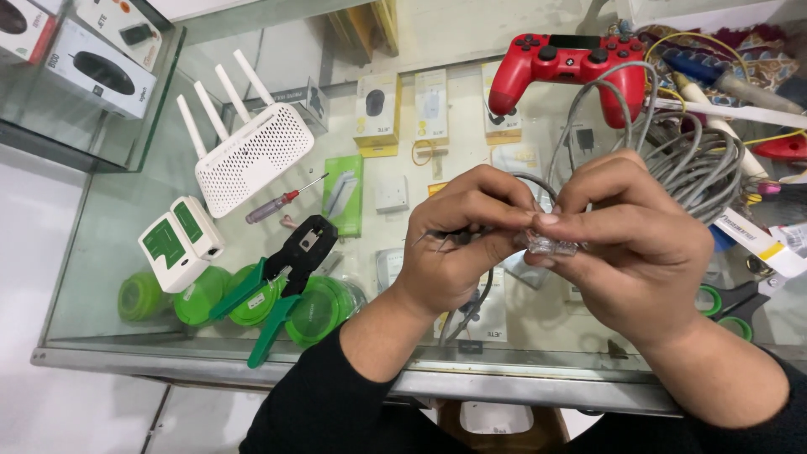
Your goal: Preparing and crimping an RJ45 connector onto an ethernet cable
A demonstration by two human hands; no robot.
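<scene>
A clear plastic plug (551, 245) is pinched between the thumb and fingers of the right hand (635, 240), above the front edge of a glass counter (109, 252). The left hand (462, 240) is closed round the end of a grey cable (702, 164), whose thin wires are held just beside the plug's mouth.

As a judgement: the fine wires could splay or cross if the left grip loosens, and the small plug could slip and fall past the counter's front edge.

Under the glass, near the back edge, three small upright boxes (376, 113) are seen, pale with yellow bands. A green flat packet (345, 193) lies toward the middle. Two white boxes (101, 71) picturing black computer mice sit at the back left corner. A white label with a yellow patch (756, 240) lies at the right edge.
</scene>
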